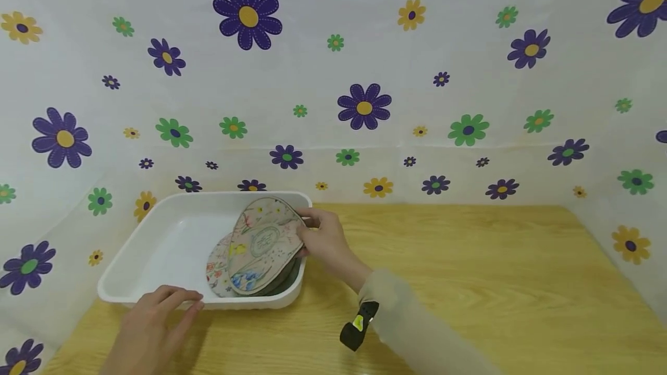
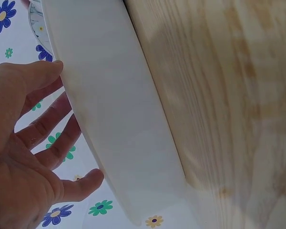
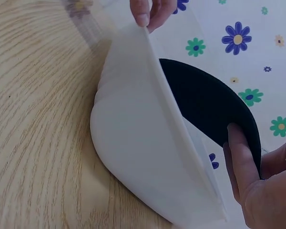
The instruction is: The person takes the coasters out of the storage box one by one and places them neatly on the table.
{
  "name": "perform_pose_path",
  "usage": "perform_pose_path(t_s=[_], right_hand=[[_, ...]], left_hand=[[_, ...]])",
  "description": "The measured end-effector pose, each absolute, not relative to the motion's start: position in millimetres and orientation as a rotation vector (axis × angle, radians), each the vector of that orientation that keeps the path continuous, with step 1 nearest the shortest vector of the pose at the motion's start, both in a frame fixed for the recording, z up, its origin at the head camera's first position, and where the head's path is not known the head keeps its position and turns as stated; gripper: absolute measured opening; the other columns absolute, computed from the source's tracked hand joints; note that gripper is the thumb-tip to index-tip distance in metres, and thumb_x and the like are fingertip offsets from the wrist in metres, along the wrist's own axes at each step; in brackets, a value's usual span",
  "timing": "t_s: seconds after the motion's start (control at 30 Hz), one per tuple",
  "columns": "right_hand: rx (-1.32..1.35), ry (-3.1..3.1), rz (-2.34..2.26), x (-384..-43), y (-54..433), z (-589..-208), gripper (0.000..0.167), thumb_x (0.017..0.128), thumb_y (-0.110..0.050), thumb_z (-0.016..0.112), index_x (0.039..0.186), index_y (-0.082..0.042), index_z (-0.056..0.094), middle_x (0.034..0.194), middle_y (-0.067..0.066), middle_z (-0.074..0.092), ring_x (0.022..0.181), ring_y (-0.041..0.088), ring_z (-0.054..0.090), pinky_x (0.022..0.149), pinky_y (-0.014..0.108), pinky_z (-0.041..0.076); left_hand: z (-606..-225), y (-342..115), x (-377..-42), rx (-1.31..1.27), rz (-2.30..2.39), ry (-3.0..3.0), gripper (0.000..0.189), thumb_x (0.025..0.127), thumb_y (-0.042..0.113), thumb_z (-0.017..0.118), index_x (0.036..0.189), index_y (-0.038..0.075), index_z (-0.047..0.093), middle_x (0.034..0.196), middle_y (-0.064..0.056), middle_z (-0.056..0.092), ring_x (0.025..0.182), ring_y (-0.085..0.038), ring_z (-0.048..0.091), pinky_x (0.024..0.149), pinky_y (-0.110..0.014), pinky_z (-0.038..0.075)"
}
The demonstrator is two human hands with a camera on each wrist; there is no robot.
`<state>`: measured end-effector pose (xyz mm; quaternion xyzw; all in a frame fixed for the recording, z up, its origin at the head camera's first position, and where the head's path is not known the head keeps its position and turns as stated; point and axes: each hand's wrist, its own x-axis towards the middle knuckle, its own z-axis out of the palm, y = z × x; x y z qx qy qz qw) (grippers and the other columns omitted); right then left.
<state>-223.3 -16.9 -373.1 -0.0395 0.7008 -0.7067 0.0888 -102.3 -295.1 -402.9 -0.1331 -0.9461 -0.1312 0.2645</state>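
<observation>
My right hand (image 1: pixel 324 239) grips the edge of a round floral coaster (image 1: pixel 266 250), thumb on the printed face and fingers beneath. It is tilted over the right end of a white plastic basin (image 1: pixel 172 236). In the right wrist view the dark underside of the coaster (image 3: pixel 207 95) faces the camera. Another floral coaster (image 1: pixel 217 268) lies under it in the basin, partly hidden, with dark edges showing below. My left hand (image 1: pixel 156 323) rests its fingertips on the basin's near rim; the left wrist view shows the left hand (image 2: pixel 33 129) with fingers spread along that rim.
The basin stands on a light wood table (image 1: pixel 469 271), toward its left side. A white sheet with printed flowers (image 1: pixel 333 74) hangs behind and on both sides, close to the basin's back edge. A black strap (image 1: pixel 359 326) is around my right wrist.
</observation>
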Motion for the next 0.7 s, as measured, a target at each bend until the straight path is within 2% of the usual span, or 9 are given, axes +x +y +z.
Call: perform_pose_path(t_s=[0.27,0.4,0.53,0.7], right_hand=[[-0.095,1.915,-2.16,-214,-6,-368,0.044,0.101,0.003,0.051,0.145,-0.001,0.053,0.121,0.021,0.059,0.083,0.015,0.063,0.068,0.026,0.061],[-0.056,1.888,-2.203,-216,3,-366,0.046,0.1,0.005,0.05,0.145,-0.001,0.052,0.126,0.023,0.058,0.087,0.018,0.065,0.071,0.026,0.062],[-0.033,1.866,-2.225,-215,8,-369,0.047,0.099,0.006,0.05,0.145,-0.001,0.052,0.127,0.024,0.056,0.091,0.02,0.065,0.074,0.028,0.063],[-0.019,1.812,-2.266,-208,16,-374,0.046,0.099,0.006,0.05,0.145,-0.001,0.052,0.124,0.021,0.055,0.089,0.018,0.064,0.071,0.024,0.061]], left_hand=[[-402,-296,-101,-0.379,-0.352,-2.504,0.025,0.073,0.006,0.087,0.09,0.019,0.076,0.088,0.006,0.069,0.078,-0.023,0.065,0.065,-0.037,0.052],[-400,-292,-106,-0.377,-0.366,-2.535,0.019,0.077,0.009,0.086,0.091,0.018,0.076,0.09,0.004,0.07,0.081,-0.022,0.065,0.071,-0.042,0.054],[-399,-292,-106,-0.359,-0.375,-2.56,0.017,0.079,0.009,0.085,0.091,0.017,0.076,0.089,0.003,0.07,0.082,-0.022,0.065,0.07,-0.043,0.054],[-399,-297,-100,-0.359,-0.361,-2.554,0.019,0.077,0.008,0.086,0.09,0.018,0.077,0.089,0.004,0.07,0.078,-0.02,0.065,0.066,-0.037,0.053]])
